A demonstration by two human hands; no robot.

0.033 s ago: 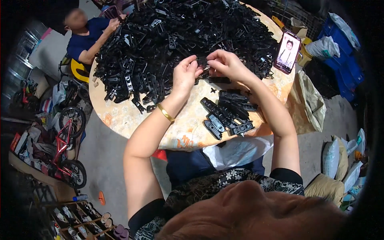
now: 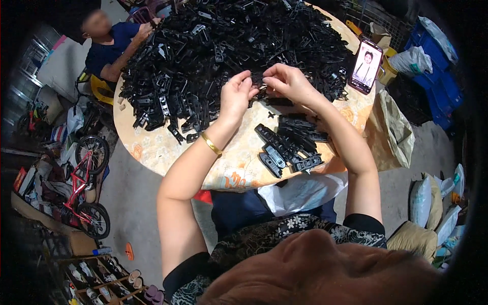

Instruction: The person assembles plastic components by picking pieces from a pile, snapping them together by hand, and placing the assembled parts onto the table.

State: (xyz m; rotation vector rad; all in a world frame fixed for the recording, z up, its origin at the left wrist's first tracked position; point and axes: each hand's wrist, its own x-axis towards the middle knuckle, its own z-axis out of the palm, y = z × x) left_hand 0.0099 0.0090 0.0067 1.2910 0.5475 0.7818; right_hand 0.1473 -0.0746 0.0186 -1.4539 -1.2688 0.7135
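Observation:
My left hand (image 2: 236,99) is closed in a pinch at the near edge of a large heap of black plastic parts (image 2: 218,56). Beside it, my right hand (image 2: 287,84) also pinches, thumb against fingers. The fingertips of both face each other, a small gap apart. Anything between them is too small and dark against the heap to make out. Closer to me, below my right hand, lies a separate small pile of longer black plastic pieces (image 2: 292,142). A tiny black cross-shaped piece (image 2: 271,115) rests on the patterned tablecloth (image 2: 229,157).
A phone (image 2: 366,66) with a lit screen stands at the table's right. Across on the left sits another person (image 2: 109,51), one hand at the heap. A beige sack (image 2: 391,129) hangs by the right edge. A red bicycle (image 2: 81,185) and a shoe rack (image 2: 109,277) are at the left.
My hands hold the same place and pose. The other person's arm at the left has shifted very slightly.

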